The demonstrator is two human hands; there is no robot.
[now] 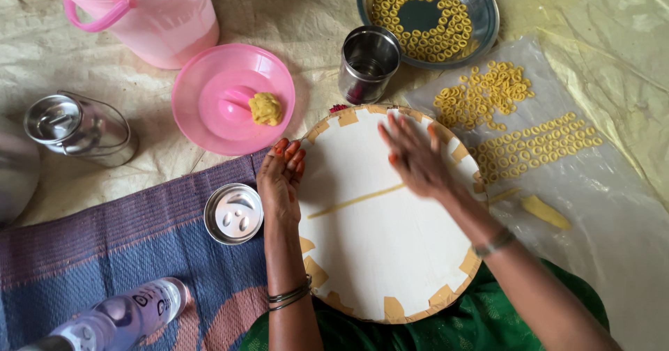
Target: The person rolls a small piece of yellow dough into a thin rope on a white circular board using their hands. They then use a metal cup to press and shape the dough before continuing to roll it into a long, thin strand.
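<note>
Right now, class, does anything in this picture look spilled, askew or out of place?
Little stands out. A clear plastic bottle lies on its side on the woven mat instead of standing. A stray flat yellow dough piece lies on the plastic sheet, apart from the neat rows of dough rings. Nothing looks spilled or damaged.

Thin dough strip (355,201) lying across round white board (376,253)

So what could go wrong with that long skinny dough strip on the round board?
The right hand is blurred over the thin dough strip, so the strip might snap or roll unevenly. The left hand holds the round board at its edge; if it slips, the board could tip. The steel cup stands right by the board's far rim and could get knocked onto the dough rings.
</note>
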